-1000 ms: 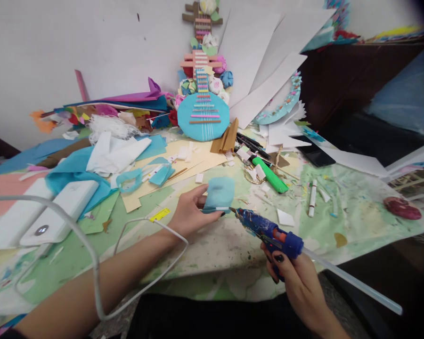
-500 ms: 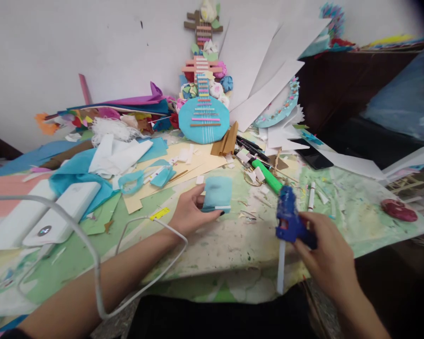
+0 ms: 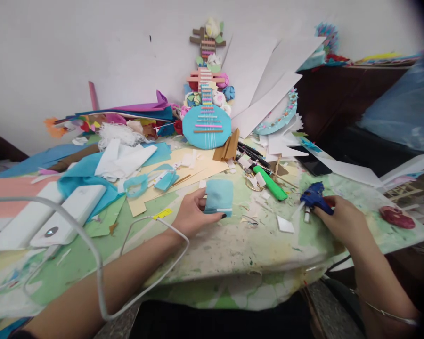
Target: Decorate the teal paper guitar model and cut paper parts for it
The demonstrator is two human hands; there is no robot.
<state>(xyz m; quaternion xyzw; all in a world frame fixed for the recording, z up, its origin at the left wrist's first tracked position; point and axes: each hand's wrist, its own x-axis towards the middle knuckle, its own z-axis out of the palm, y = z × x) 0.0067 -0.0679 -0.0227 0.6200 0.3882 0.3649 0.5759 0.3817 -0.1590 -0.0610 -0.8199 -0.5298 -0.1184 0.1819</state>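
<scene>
My left hand (image 3: 192, 213) grips a small light-blue paper piece (image 3: 219, 195) by its left and lower edges, thumb across the front. A thin white strip (image 3: 224, 210) runs along the lower edge of that piece. On the right, my right hand (image 3: 342, 219) has its fingers around the handle of a blue hot glue gun (image 3: 313, 195), low over the table. A white glue stick (image 3: 298, 209) pokes out from the gun. Just left of the gun lies a small white piece (image 3: 285, 224), and a white marker (image 3: 307, 214) is partly under it.
A green-handled tool (image 3: 270, 182), pens and a black phone (image 3: 311, 161) lie behind. A blue paper lute (image 3: 207, 127) leans on the wall. A white power bank (image 3: 69, 215) and coloured paper fill the left. A white cable (image 3: 99, 263) loops across my left forearm.
My right hand has carried the glue gun right and down towards the table, turning it more sideways. The small white piece now shows. My left hand keeps its hold on the blue paper.
</scene>
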